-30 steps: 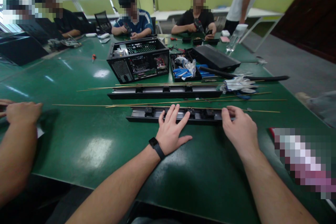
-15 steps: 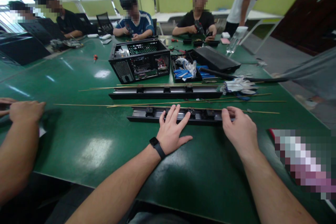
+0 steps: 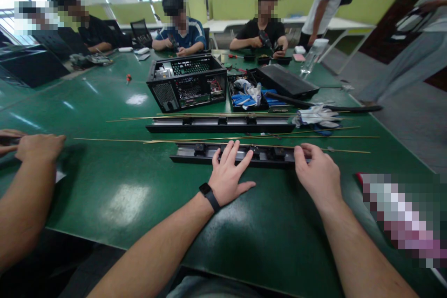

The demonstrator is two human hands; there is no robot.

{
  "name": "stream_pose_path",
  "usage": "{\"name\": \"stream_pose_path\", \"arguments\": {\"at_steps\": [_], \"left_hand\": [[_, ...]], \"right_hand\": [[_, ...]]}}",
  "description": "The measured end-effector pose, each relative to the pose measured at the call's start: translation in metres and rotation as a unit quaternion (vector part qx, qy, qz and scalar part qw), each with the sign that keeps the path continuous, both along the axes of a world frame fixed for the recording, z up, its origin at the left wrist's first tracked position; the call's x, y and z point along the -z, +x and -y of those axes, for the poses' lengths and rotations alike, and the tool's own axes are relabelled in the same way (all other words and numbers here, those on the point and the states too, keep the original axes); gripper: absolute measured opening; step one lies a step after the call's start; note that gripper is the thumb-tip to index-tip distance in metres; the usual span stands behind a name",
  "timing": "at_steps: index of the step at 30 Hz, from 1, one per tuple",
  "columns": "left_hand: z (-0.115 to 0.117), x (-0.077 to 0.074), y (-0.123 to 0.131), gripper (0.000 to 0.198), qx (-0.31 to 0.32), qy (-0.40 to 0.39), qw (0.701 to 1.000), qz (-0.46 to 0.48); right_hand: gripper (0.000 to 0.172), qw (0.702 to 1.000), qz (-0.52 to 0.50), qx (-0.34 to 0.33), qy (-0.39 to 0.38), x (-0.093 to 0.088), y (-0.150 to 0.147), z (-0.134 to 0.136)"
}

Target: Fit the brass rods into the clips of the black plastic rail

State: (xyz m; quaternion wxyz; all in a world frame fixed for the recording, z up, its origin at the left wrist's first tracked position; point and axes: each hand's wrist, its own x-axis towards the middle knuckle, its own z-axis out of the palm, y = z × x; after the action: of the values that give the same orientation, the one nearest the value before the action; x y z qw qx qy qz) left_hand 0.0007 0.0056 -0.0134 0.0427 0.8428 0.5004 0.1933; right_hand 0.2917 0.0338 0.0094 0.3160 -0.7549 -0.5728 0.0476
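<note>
A long black channel-shaped rail [image 3: 199, 160] lies before me, with several dark blocks [image 3: 278, 152] set along its light inner strip. My left hand [image 3: 228, 178] rests over its middle, fingers spread flat and thumb out to the right. At its right end, my right hand [image 3: 318, 170] is closed, thumb and curled fingers gripping that end; the exact contact is hidden behind the fingers. Several thin brass-coloured rods [image 3: 363, 137] lie along and behind this rail. Farther back, a second similar black rail [image 3: 220, 128] lies parallel, with more rods along its back edge.
An open black computer case [image 3: 162, 95] stands behind the rails. Right of it are a tray [image 3: 232, 102] of gloves, a black panel [image 3: 288, 79] and more gloves [image 3: 317, 115]. A neighbour's hands [image 3: 40, 146] are at the left. People sit across the green table [image 3: 94, 167].
Both my hands keep their places on the rail. The view has shifted slightly. At the far right, a walking person's arm and carried item have come into view.
</note>
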Motion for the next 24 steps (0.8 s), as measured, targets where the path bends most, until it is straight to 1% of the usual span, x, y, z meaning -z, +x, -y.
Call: {"name": "stream_pose_path", "arguments": {"at_steps": [10, 18, 24], "left_hand": [[-0.0002, 0.0033, -0.0006, 0.103, 0.000, 0.007, 1.000, 0.005], [-0.0005, 0.0044, -0.0008, 0.103, 0.002, 0.008, 1.000, 0.006], [-0.0003, 0.0047, -0.0015, 0.103, 0.005, 0.010, 1.000, 0.003]], "right_hand": [[0.062, 1.000, 0.008, 0.002, 0.015, 0.0053, 0.0022, -0.0018], [0.063, 1.000, 0.004, 0.007, -0.004, 0.0015, 0.0012, -0.0010], [0.062, 1.000, 0.006, 0.006, 0.000, 0.0012, 0.0007, -0.0004]]}}
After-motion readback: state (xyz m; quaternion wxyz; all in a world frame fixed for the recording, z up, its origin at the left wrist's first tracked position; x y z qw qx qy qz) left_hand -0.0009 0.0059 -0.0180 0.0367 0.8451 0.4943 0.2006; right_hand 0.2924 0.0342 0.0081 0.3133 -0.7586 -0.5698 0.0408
